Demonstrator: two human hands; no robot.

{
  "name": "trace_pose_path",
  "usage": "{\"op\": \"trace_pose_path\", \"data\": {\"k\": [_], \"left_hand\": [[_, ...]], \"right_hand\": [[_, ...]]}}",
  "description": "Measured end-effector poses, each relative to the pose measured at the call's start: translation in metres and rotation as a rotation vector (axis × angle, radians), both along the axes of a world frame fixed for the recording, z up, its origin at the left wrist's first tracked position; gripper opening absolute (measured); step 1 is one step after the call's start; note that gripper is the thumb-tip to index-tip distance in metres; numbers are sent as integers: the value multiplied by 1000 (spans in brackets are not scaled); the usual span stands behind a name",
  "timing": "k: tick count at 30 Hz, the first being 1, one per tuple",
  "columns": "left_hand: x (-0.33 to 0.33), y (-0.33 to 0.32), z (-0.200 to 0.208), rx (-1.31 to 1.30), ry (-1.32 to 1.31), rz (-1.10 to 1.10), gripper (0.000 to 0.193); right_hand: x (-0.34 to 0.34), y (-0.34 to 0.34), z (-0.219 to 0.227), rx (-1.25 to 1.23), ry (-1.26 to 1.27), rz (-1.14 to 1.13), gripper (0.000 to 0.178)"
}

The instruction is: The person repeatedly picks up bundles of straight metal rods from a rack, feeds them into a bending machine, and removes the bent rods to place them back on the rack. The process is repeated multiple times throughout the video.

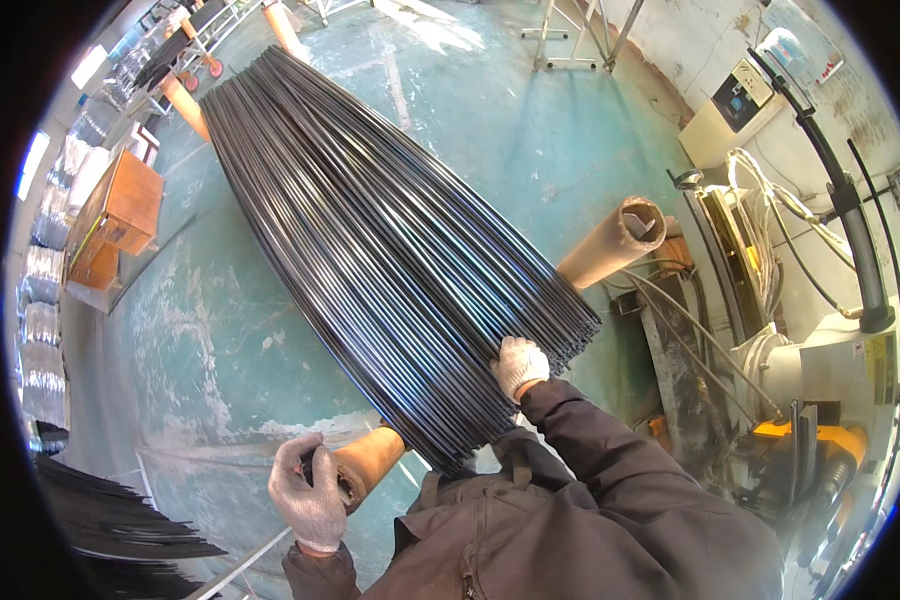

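Note:
A wide bundle of long, thin black rods stretches from the far left towards my body, resting across cardboard tubes. My right hand, in a white knitted glove, is closed on some rods near their close end, with its fingertips partly hidden. At the lower left, my left hand wears a greyish glove. Its fingers are curved and apart from the thumb, beside the mouth of a brown cardboard tube; whether it touches the rim is hard to tell. I see nothing held in it.
Another cardboard tube sticks out right of the bundle. Machinery with a white housing and hoses lines the right wall. Wooden boxes stand at the left, above a pile of black strips. Metal stands are at the back.

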State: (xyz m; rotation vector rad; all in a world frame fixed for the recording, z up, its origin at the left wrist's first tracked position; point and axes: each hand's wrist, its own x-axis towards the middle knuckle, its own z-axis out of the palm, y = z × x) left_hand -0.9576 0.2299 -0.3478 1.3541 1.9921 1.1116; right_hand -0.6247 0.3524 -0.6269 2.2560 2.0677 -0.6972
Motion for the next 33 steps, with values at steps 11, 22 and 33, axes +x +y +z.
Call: {"op": "trace_pose_path", "data": {"k": [11,22,33], "left_hand": [[30,-25,4,355,243,45,17],[101,9,-138,-200,-755,-282,12],[174,57,-213,-634,-1803,-296,26]], "right_hand": [[28,37,53,-464,342,-59,38],[70,-115,142,-479,574,-255,52],[108,-531,252,-488,-198,-749,41]]}}
